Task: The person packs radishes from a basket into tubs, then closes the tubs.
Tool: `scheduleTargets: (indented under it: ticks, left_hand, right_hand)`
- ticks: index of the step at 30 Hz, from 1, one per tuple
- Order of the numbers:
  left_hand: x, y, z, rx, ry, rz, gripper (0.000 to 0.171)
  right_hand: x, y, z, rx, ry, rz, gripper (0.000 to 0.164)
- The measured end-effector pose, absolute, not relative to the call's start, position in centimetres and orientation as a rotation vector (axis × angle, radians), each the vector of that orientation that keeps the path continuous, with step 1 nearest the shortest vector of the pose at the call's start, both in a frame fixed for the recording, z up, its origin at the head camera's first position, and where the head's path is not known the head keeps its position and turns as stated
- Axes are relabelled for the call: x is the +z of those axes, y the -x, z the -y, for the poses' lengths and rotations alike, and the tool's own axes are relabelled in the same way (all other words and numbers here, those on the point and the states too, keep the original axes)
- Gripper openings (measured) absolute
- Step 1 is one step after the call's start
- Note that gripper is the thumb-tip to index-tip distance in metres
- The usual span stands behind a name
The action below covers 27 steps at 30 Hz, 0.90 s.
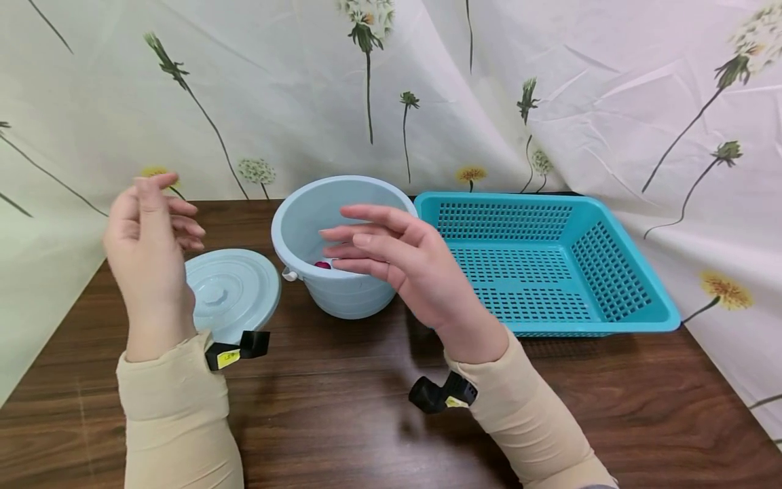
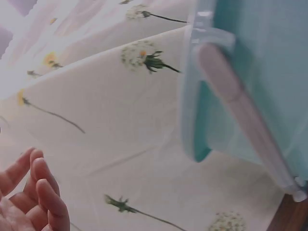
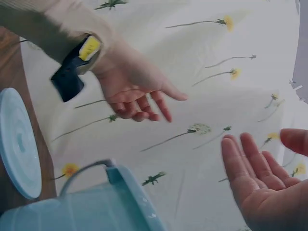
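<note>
My left hand is raised above the left part of the table, near the light blue lid, with its fingers loosely bent around nothing. In the head view, my right hand overlaps the front right of the light blue bucket; its fingers are loosely extended and hold nothing. The right wrist view shows both hands apart from the bucket. Down inside the bucket, a small dark pink thing shows partly; its kind cannot be told. The bucket's pale handle hangs at its side in the left wrist view.
A turquoise plastic basket with lattice walls stands right of the bucket. Behind everything hangs a white cloth printed with dandelions. The dark wooden table extends in front of the bucket. Each wrist carries a small black camera.
</note>
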State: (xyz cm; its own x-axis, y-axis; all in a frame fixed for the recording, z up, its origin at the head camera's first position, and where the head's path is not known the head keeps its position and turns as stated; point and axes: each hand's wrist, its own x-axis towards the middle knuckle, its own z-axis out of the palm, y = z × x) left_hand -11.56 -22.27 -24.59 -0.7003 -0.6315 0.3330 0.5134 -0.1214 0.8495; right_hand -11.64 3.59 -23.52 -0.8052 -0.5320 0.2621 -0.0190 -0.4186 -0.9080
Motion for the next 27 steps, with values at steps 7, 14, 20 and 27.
scheduleTargets:
  ticks: [7,14,20,27]
  left_hand:
    - [-23.8,10.9,23.2,-1.949,-0.186,1.225,0.027]
    - [-23.9,10.8,23.8,-2.003,-0.235,1.197,0.030]
    - [-24.3,11.0,24.2,-2.013,-0.222,1.216,0.033]
    - [-24.5,11.1,24.6,-2.022,-0.253,1.239,0.035]
  right_hand:
    - [-24.6,10.9,-1.3,-2.309,0.937,-1.542,0.043]
    - [-25.8,10.3,0.6,-2.266,1.092,-1.472,0.044]
    - [-26.4,10.4,2.3,-2.202,1.122,-1.430,0.047]
    - [-27.7,10.6,4.4,-2.130,1.097,-1.382,0.053]
